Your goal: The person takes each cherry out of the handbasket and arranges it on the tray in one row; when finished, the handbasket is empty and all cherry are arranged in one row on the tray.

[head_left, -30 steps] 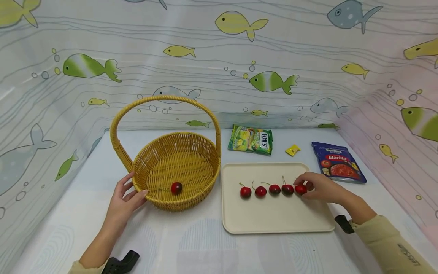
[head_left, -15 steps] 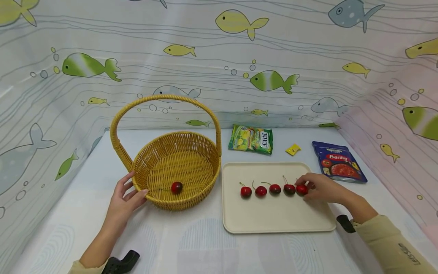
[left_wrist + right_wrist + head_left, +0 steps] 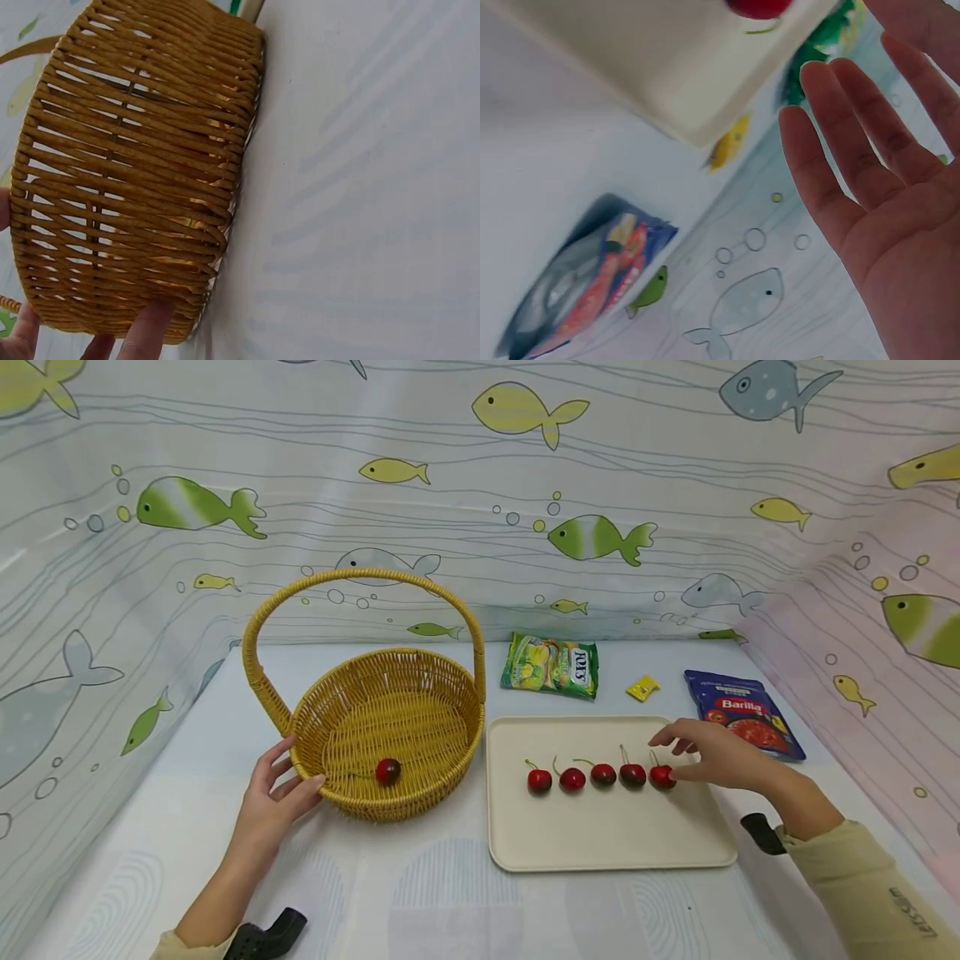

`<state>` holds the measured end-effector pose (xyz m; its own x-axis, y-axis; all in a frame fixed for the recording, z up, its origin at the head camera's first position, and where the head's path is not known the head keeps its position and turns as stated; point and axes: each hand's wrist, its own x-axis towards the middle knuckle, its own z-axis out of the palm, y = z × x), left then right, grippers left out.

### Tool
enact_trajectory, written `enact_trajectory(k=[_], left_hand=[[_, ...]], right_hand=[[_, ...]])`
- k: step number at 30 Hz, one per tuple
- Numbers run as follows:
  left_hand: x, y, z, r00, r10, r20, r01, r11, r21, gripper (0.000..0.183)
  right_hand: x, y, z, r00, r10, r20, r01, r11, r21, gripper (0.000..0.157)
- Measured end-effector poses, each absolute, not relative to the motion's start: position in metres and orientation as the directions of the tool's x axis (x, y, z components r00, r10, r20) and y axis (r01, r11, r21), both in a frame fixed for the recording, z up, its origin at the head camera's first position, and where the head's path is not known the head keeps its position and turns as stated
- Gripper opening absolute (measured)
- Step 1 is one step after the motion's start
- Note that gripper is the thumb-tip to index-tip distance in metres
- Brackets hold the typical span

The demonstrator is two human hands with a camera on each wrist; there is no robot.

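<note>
My left hand (image 3: 272, 797) grips the near left rim of a yellow wicker basket (image 3: 397, 808), thumb at the rim and fingers against its side. In the left wrist view those fingers (image 3: 146, 334) lie along the woven wall. One dark red cherry (image 3: 387, 772) with a stem lies inside the basket. Several cherries stand in a row on a cream tray (image 3: 592, 847). Beside the rightmost cherry (image 3: 661, 777), my right hand (image 3: 723, 762) hovers with thumb and fingers spread and nothing between them. The right wrist view shows its fingers (image 3: 802, 154) extended, apart from the tray.
Behind the tray lie a green candy bag (image 3: 551, 666) and a small yellow packet (image 3: 642, 687). A blue Barilla pouch (image 3: 738, 706) lies at the back right, partly hidden by the right hand. A fish-patterned curtain (image 3: 450, 502) surrounds the table.
My right hand has let go of the rightmost cherry; its fingers have spread and moved slightly up and right. That cherry stays on the tray. The left hand and basket have not moved.
</note>
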<state>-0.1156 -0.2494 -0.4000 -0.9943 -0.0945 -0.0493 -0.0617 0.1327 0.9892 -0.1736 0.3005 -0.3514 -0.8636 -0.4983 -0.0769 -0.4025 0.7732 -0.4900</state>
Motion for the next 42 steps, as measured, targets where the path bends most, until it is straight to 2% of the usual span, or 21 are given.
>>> enact_trajectory(k=[11, 33, 42], left_hand=[[-0.116, -0.248, -0.399, -0.995, -0.094, -0.043, -0.056, 0.13, 0.99, 0.075], [-0.112, -0.248, -0.399, -0.994, -0.105, -0.045, -0.059, 0.142, 0.988, 0.075], [-0.113, -0.248, -0.4, -0.995, -0.092, -0.031, -0.043, 0.122, 0.992, 0.074]], right_hand=[[-0.18, 0.274, -0.323, -0.842, -0.539, -0.012, -0.472, 0.747, -0.469, 0.039], [-0.201, 0.21, -0.307, -0.75, -0.661, 0.031, -0.576, 0.629, -0.522, 0.037], [-0.208, 0.181, -0.303, -0.663, -0.745, 0.071, -0.663, 0.541, -0.517, 0.035]])
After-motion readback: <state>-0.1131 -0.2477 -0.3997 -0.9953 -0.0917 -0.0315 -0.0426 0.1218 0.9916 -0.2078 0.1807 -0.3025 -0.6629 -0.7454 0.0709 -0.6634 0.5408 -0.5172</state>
